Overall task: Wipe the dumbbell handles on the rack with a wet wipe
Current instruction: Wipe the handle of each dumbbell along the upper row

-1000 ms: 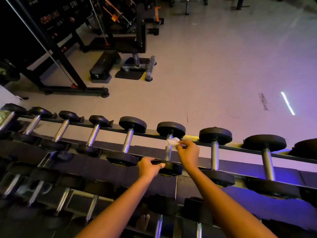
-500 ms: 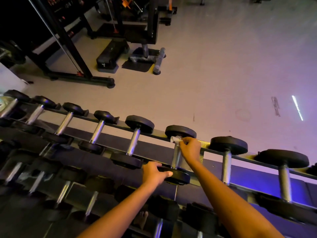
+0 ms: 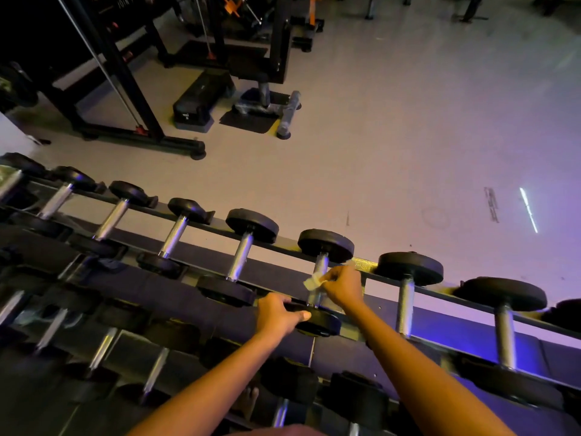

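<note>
Several black dumbbells with chrome handles lie side by side across the top tier of a dark rack [image 3: 283,243]. My right hand [image 3: 342,284] pinches a white wet wipe [image 3: 312,283] against the middle of one dumbbell's chrome handle [image 3: 321,265]. My left hand [image 3: 278,314] grips the near black head [image 3: 320,320] of that same dumbbell, thumb on top of it. The handle's lower part is partly hidden behind the wipe and my fingers.
Neighbouring dumbbells lie to the left [image 3: 240,256] and right [image 3: 405,297] of the held one. A lower tier of dumbbells [image 3: 103,347] lies nearer me. Beyond the rack is grey gym floor [image 3: 408,136] with a cable machine frame [image 3: 125,89] and a bench [image 3: 264,67] at far left.
My right hand has slid the wipe down the handle from just under the far head to the middle. My left hand has kept its hold on the near head.
</note>
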